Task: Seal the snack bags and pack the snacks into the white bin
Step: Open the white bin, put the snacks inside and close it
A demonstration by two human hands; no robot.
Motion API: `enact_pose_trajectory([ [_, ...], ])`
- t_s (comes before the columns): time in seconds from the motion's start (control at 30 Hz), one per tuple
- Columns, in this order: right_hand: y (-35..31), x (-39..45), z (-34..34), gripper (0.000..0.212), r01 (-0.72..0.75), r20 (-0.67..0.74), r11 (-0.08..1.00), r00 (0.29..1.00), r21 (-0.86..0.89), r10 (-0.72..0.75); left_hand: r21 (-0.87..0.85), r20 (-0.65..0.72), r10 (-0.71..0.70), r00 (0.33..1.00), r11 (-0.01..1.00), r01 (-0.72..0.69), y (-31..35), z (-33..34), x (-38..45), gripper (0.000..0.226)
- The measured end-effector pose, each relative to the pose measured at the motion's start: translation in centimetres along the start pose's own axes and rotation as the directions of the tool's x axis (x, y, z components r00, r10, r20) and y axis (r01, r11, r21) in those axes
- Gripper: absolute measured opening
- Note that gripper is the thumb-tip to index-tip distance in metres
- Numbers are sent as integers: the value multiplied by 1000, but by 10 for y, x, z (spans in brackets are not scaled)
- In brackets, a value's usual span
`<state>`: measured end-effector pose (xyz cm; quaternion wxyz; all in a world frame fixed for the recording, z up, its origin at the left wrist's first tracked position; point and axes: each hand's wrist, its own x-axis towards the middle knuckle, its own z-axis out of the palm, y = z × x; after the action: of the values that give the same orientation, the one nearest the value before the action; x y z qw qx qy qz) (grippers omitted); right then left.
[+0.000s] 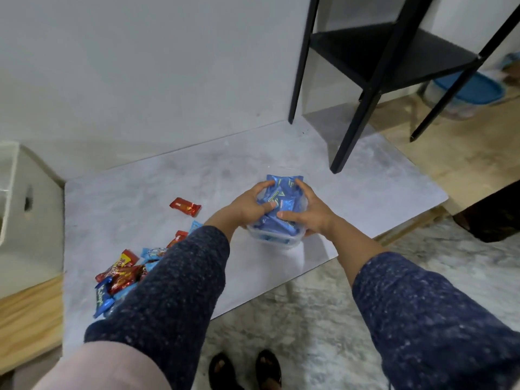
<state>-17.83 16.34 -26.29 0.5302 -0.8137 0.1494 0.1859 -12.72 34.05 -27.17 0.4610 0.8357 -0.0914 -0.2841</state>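
A clear snack bag (274,239) stuffed with several blue snack packets (282,190) stands on the grey marble-look tabletop (157,190). My left hand (247,202) grips its left side and my right hand (308,211) grips its right side, thumbs pressing on the packets. A single red snack bar (185,206) lies to the left. A loose pile of red and blue snack packets (123,274) lies at the near left, partly hidden by my left sleeve. The white bin (25,209) stands at the far left, cut off by the frame edge.
A black metal shelf frame (374,66) stands at the table's back right, one leg on the tabletop. A white wall runs behind. A blue-lidded container (467,94) sits on the wooden floor beyond. My feet in sandals (244,370) are on a grey rug.
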Motion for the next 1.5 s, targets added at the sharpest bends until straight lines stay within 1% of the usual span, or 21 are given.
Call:
enact_pose_trajectory([
  [0.17, -70, -3, 15, 101, 140, 63, 990, 988, -32, -138, -15, -164, 19, 986, 1000, -22, 16, -58, -34, 56],
  [0.33, -161, -15, 67, 97, 327, 125, 943, 940, -70, -317, -10, -340, 52, 939, 998, -59, 18, -145, -97, 58],
  [0.4, -195, -25, 99, 98, 420, 159, 903, 901, -91, -403, 1, -402, 54, 914, 998, -58, 10, -183, -129, 58],
  [0.47, -226, -35, 138, 98, 480, 194, 873, 868, -92, -457, 11, -459, 48, 887, 999, -49, -4, -222, -166, 58],
  [0.53, -254, -45, 175, 99, 514, 231, 854, 842, -75, -487, 32, -514, 66, 855, 998, -58, -19, -255, -199, 58],
  [0.67, -308, -70, 279, 100, 584, 296, 811, 781, -36, -550, 83, -610, 80, 788, 996, -36, -70, -329, -278, 60],
  [0.77, -337, -90, 359, 98, 599, 331, 800, 752, 15, -570, 78, -637, 63, 769, 997, -17, -114, -382, -333, 61],
  [0.87, -356, -103, 432, 101, 622, 359, 782, 723, 31, -590, 75, -659, 50, 751, 997, -1, -161, -422, -378, 61],
  [0.97, -358, -105, 491, 103, 604, 383, 795, 721, 61, -577, 69, -661, 21, 750, 997, 32, -206, -444, -404, 61],
  [1.03, -356, -102, 524, 102, 598, 410, 800, 718, 51, -563, 48, -668, -17, 744, 997, 66, -236, -453, -414, 60],
  [1.13, -352, -91, 567, 101, 573, 464, 820, 724, 7, -510, -14, -669, -86, 739, 995, 103, -279, -465, -419, 59],
  [1.27, -343, -59, 612, 99, 524, 509, 852, 731, 9, -455, -58, -671, -173, 720, 982, 182, -322, -479, -406, 58],
  [1.4, -339, -20, 644, 99, 480, 546, 877, 742, -26, -390, -119, -642, -274, 716, 958, 260, -358, -494, -383, 56],
  [1.5, -339, 6, 660, 99, 445, 557, 895, 753, -39, -350, -139, -622, -305, 721, 949, 283, -375, -504, -363, 57],
])
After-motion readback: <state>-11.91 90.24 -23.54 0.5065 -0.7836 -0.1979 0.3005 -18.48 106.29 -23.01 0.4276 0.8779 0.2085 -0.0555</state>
